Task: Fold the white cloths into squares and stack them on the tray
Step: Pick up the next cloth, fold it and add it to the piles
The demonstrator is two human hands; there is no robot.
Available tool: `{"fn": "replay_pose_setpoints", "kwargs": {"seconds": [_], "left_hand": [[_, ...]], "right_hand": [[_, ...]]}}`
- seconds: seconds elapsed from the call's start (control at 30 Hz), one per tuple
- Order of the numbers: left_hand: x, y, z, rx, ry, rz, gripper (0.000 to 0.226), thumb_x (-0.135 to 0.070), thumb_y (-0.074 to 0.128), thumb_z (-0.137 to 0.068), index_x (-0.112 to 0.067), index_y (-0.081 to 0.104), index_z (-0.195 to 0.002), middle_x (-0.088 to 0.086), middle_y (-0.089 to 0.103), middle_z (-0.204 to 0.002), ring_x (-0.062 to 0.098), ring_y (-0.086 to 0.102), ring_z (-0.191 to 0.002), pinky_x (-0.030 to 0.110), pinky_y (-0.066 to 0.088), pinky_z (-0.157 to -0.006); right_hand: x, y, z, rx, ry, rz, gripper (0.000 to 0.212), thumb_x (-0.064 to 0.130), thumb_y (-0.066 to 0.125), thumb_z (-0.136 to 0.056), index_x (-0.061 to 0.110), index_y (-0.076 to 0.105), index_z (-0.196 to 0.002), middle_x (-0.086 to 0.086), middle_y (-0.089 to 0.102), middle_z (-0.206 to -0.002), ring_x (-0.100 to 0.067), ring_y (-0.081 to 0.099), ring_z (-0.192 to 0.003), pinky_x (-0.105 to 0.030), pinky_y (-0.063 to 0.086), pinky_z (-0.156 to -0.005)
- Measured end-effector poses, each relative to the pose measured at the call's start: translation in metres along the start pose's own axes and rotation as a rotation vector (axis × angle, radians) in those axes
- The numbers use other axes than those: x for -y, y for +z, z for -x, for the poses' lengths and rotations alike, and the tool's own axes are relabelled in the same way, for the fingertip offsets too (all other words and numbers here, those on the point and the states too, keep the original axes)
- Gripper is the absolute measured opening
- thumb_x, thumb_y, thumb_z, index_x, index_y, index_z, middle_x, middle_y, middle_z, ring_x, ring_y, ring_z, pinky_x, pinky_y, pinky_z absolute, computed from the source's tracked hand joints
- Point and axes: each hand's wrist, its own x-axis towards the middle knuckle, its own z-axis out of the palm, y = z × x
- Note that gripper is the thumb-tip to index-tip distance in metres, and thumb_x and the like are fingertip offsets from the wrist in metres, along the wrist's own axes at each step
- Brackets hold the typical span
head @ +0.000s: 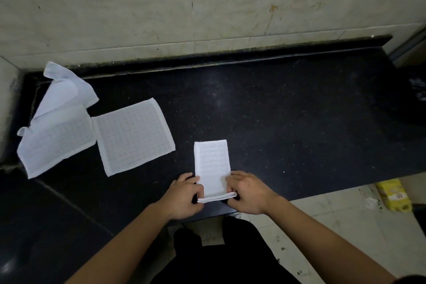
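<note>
A white cloth folded into a narrow strip (212, 163) lies on the black counter (288, 117) near its front edge. My left hand (184, 196) pinches the strip's near left corner and my right hand (247, 192) pinches its near right corner, lifting that near end slightly. To the left, an unfolded white checked cloth (133, 139) lies flat. Beside it, at the counter's far left, lie more white cloths (57, 127), one rumpled against the wall. No tray is in view.
A pale marble wall (207, 7) backs the counter. On the tiled floor at the right sits a yellow packet (391, 195) with scraps around it. The counter's right half is bare black stone.
</note>
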Motion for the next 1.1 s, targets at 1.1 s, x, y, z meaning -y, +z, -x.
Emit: {"fn": "replay_pose_setpoints", "kwargs": {"seconds": [1.1], "left_hand": [[0.019, -0.002, -0.052, -0.686, -0.025, -0.226, 0.05, -0.031, 0.04, -0.104, -0.006, 0.042, -0.146, 0.014, 0.037, -0.154, 0.029, 0.034, -0.142, 0.045, 0.038, -0.109]], "right_hand": [[-0.015, -0.004, -0.065, -0.391, 0.094, 0.079, 0.055, 0.041, 0.03, -0.106, 0.013, 0.031, -0.152, -0.012, 0.026, -0.16, -0.03, 0.032, -0.142, -0.047, 0.032, -0.115]]}}
